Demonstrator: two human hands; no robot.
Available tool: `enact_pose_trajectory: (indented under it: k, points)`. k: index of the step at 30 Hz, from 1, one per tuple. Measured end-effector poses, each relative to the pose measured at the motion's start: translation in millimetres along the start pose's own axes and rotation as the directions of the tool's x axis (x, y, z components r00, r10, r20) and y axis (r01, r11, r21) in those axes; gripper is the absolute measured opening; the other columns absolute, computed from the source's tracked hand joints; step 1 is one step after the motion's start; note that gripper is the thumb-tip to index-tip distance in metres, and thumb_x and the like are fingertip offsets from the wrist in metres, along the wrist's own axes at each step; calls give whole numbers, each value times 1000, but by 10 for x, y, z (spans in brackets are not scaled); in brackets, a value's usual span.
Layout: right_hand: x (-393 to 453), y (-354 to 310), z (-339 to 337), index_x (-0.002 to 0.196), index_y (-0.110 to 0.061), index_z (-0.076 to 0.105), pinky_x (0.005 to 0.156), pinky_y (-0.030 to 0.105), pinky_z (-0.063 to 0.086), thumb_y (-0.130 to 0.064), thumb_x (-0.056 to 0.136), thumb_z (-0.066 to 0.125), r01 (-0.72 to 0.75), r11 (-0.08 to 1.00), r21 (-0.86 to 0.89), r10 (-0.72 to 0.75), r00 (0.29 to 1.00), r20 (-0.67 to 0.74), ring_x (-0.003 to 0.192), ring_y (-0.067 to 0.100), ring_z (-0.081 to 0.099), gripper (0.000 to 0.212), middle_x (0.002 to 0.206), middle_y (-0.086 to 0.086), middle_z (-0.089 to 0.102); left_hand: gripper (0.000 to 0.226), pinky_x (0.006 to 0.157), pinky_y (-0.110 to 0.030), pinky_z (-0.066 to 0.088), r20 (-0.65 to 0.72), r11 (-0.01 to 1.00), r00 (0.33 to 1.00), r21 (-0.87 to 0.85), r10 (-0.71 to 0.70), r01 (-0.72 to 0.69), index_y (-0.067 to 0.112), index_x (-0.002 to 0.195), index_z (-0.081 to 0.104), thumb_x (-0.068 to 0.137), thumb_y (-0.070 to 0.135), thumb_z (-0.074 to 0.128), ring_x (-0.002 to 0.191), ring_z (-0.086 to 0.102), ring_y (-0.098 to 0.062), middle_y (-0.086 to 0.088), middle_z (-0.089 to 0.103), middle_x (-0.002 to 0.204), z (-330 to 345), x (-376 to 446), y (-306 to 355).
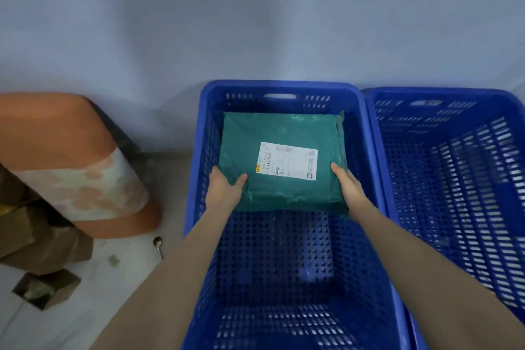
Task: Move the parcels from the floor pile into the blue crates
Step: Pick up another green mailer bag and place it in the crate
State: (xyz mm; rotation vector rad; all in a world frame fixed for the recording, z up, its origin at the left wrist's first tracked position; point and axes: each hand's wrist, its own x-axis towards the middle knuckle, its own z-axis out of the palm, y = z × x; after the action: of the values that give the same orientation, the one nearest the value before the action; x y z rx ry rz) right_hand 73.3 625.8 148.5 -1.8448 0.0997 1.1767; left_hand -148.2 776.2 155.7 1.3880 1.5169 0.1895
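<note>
Hands grip one green parcel (281,159) at its near corners — left hand (224,189), right hand (348,186) — thumbs on top, inside the left blue crate (366,150).

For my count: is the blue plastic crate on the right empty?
Empty as far as seen: only the bare perforated floor of the right blue crate shows.

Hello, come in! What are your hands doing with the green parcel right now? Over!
Left hand and right hand grip green parcel by its near corners. Parcel inside left blue crate, far end. Nothing else in that crate. Over.
</note>
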Motion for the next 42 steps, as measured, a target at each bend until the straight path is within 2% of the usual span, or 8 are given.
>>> enact_pose_trajectory:
  k: [4, 16, 19, 22, 25, 27, 31, 42]
  points:
    - [487, 134, 183, 140, -29, 41, 102, 41, 44, -57, 84, 56, -7, 999, -31, 7, 1000, -2, 117, 22, 53, 65, 139, 3, 50, 69, 105, -44, 41, -55, 994, 998, 114, 9, -3, 4, 142, 27, 90, 35, 59, 130, 45, -29, -13, 42, 145, 209, 341, -163]
    - [980, 455, 476, 149, -33, 14, 105, 29, 31, -46, 98, 34, 150, 965, -216, -137, 988, 72, 136, 20, 34, 57, 154, 0, 28, 72, 111, -49, 31, -88, 933, 991, 337, -105, 129, 8, 150, 5, 97, 34, 45, 142, 24, -30, -12, 16, 158, 422, 818, -398]
    - [891, 477, 518, 151, -26, 12, 115, 34, 25, -34, 101, 35, 192, 948, -255, -189, 981, 38, 140, 23, 28, 56, 155, 4, 24, 61, 107, -50, 34, -151, 896, 987, 444, 58, 15, 0, 148, 13, 98, 17, 44, 139, 25, -36, -20, 19, 153, 508, 647, -347]
    - [520, 577, 572, 149, -12, 18, 115, 38, 22, -24, 96, 43, 368, 678, -636, -534, 842, -81, 141, 28, 24, 60, 154, 14, 21, 64, 117, -47, 23, -135, 752, 906, 614, 400, -241, 3, 147, 20, 91, 5, 49, 141, 24, -34, -18, 25, 152, 670, 347, -424]
    - [232, 772, 688, 144, -11, 34, 113, 49, 24, -21, 83, 55, 487, 54, -871, -759, 588, 282, 140, 31, 32, 66, 151, 15, 34, 87, 116, -47, -13, 257, 347, 811, 805, 525, -480, 12, 144, -23, 92, 16, 46, 145, -13, -32, -14, -12, 158, 845, 27, -733]
    - [188, 910, 766, 141, -15, 43, 109, 55, 29, -25, 76, 68, 485, -188, -854, -647, 593, 479, 138, 30, 36, 71, 149, 10, 39, 89, 108, -51, -25, 379, 195, 838, 856, 393, -479, 12, 133, -42, 95, 22, 38, 135, -35, -36, -17, -43, 144, 873, -80, -995]
    - [243, 1118, 801, 148, -19, 20, 113, 56, 15, -33, 82, 66, 435, -240, -868, -458, 737, 497, 144, 29, 19, 82, 156, 4, 11, 88, 115, -52, -11, 258, 181, 949, 940, 181, -290, 9, 130, -45, 99, 41, 30, 141, -24, -40, -17, -41, 145, 723, 25, -1225]
    - [543, 988, 865, 148, -22, -12, 114, 50, -14, -28, 91, 49, 477, -251, -842, -394, 744, 539, 147, 26, -10, 83, 154, 0, -20, 89, 118, -46, -7, 241, 215, 948, 934, 209, -285, 9, 127, -46, 98, 32, 34, 145, -14, -35, -21, -17, 156, 722, 234, -1005]
